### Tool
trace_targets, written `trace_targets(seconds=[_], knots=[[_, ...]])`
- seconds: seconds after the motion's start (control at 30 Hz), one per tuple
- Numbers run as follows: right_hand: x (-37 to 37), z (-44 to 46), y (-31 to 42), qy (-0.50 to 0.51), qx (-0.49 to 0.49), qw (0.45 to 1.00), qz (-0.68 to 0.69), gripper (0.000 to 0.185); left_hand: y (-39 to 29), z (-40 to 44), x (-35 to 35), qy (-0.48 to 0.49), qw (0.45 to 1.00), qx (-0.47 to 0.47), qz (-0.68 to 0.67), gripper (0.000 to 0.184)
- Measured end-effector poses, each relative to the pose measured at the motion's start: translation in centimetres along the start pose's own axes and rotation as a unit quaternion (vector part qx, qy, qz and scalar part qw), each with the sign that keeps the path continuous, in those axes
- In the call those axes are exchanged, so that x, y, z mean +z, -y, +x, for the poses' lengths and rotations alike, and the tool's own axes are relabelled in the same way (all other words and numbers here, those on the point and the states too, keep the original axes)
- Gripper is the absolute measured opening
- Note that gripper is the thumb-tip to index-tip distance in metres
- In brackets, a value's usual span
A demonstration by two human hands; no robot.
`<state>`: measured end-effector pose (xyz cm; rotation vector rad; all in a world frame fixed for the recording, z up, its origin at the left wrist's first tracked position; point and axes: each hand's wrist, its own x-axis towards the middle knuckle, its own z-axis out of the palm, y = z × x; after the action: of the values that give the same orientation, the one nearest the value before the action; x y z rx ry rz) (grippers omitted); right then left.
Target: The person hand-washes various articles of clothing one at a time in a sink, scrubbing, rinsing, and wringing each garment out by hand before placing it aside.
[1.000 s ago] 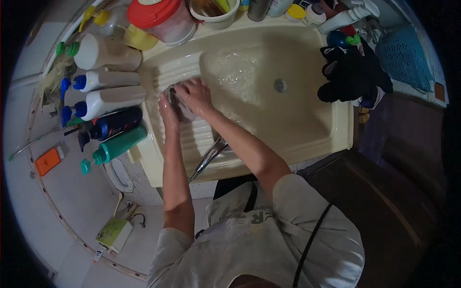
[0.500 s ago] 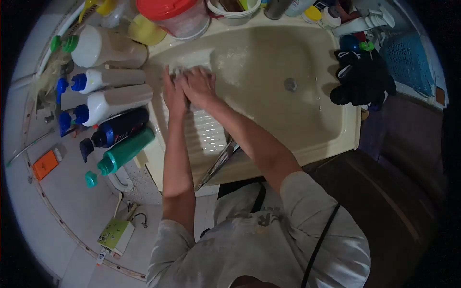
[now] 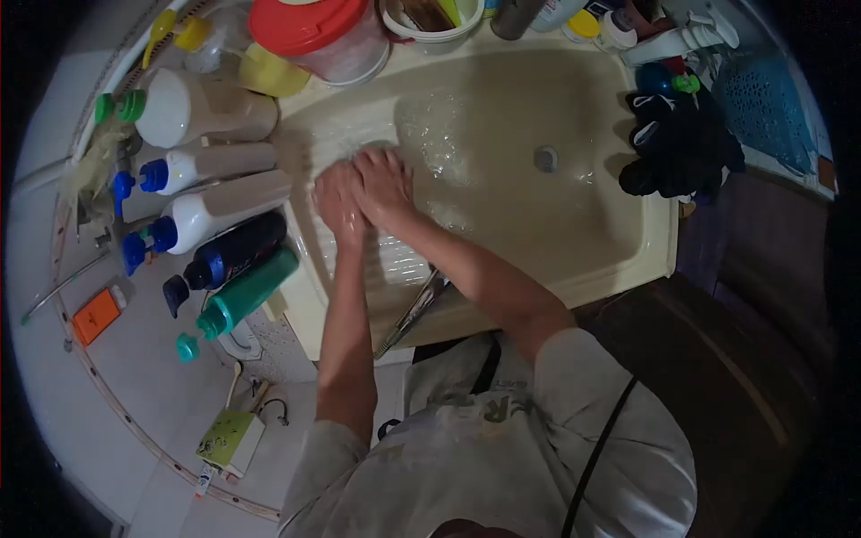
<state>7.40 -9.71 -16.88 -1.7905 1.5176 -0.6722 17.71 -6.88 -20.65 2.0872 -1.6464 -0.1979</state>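
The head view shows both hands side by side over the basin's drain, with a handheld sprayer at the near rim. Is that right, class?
Not over the drain, which lies to their right: the head view shows the left hand and right hand side by side over the ribbed washboard, with the handheld sprayer at the near rim.

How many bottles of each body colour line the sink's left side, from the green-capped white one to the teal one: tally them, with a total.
White bottles: 3
Dark blue bottle: 1
Teal bottle: 1
Total: 5
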Motion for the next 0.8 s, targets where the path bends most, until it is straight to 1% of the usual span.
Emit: trace_targets(seconds=[0.03,0.07,0.1,0.13,0.17,0.2,0.23,0.3,0.33,0.4,0.43,0.47,0.53,0.57,0.6,0.63,0.67,0.7,0.73,0.77,0.8], knots=[[-1.3,-3.2,0.3,-0.028,-0.068,0.997,0.017,0.025,-1.6,-3.8,-1.3,-0.051,0.997,0.047,-0.030,0.035],[-2.5,-6.0,0.3,-0.055,-0.135,0.989,0.035,0.022,-5.4,-6.4,-4.2,-0.056,0.996,0.039,-0.058,0.034],[-2.9,-8.1,-0.7,-0.011,-0.169,0.984,0.055,0.022,-8.2,-7.1,-6.3,-0.064,0.994,0.029,-0.085,0.034],[-2.8,-9.2,-1.5,0.034,-0.202,0.976,0.074,0.021,-6.9,-6.9,-5.3,-0.063,0.994,0.027,-0.083,0.034],[-2.3,-6.2,-2.5,0.046,-0.237,0.970,0.040,0.020,-4.7,-6.6,-3.4,-0.034,0.998,0.002,-0.054,0.032],[-1.8,-2.8,-2.2,0.088,-0.181,0.979,0.019,0.021,-2.8,-5.8,-2.2,-0.003,0.999,-0.025,-0.025,0.031],[-0.7,0.9,-1.5,0.125,-0.127,0.984,-0.003,0.023,-1.2,-2.1,-0.9,0.033,0.994,-0.106,-0.007,0.032],[2.7,6.2,-0.9,0.016,-0.060,0.997,-0.053,0.030,2.1,4.5,1.4,0.147,0.965,-0.214,0.046,0.033],[3.2,6.6,-0.5,0.016,-0.061,0.997,-0.050,0.030,2.4,4.6,1.7,0.145,0.965,-0.214,0.049,0.033],[3.4,6.9,0.1,-0.037,-0.011,0.996,-0.079,0.035,2.8,4.5,2.0,0.031,0.989,-0.063,0.133,0.031],[1.7,4.7,0.6,0.013,-0.003,0.993,-0.116,0.032,1.1,2.7,0.4,-0.009,0.997,-0.025,0.071,0.030],[0.3,1.7,0.4,0.009,-0.040,0.997,-0.072,0.028,-1.6,-0.4,-1.6,-0.050,0.999,0.014,0.007,0.029],[-2.5,-5.3,-0.4,0.017,-0.099,0.995,0.013,0.021,-4.5,-6.3,-2.9,-0.102,0.994,0.039,0.013,0.026],[-3.2,-7.5,-0.6,0.028,-0.117,0.991,0.056,0.019,-4.8,-9.0,-2.3,-0.095,0.995,0.016,0.004,0.026],[-2.9,-6.6,-0.7,0.033,-0.116,0.991,0.058,0.019,-4.5,-10.8,-1.7,-0.084,0.996,-0.010,-0.002,0.026],[-2.7,-4.6,-1.1,0.100,-0.117,0.987,0.036,0.017,-5.5,-7.5,-3.3,-0.117,0.987,0.011,-0.106,0.028],[-2.4,-2.1,-1.8,0.165,-0.118,0.979,0.013,0.016,-3.7,-4.9,-1.6,-0.077,0.994,-0.042,-0.063,0.029],[-0.3,1.2,-1.6,0.064,-0.111,0.991,0.038,0.020,-1.6,-2.1,-0.1,-0.032,0.995,-0.094,-0.017,0.030],[1.5,4.7,-1.3,0.060,-0.083,0.994,-0.031,0.024,-0.1,1.4,0.8,0.044,0.988,-0.127,0.074,0.031],[2.4,7.0,-0.9,0.051,-0.057,0.992,-0.100,0.028,0.4,4.2,0.9,0.117,0.968,-0.155,0.162,0.031],[2.5,6.9,-0.3,0.051,-0.057,0.992,-0.099,0.028,-0.4,4.4,-0.2,0.117,0.967,-0.155,0.163,0.031]])
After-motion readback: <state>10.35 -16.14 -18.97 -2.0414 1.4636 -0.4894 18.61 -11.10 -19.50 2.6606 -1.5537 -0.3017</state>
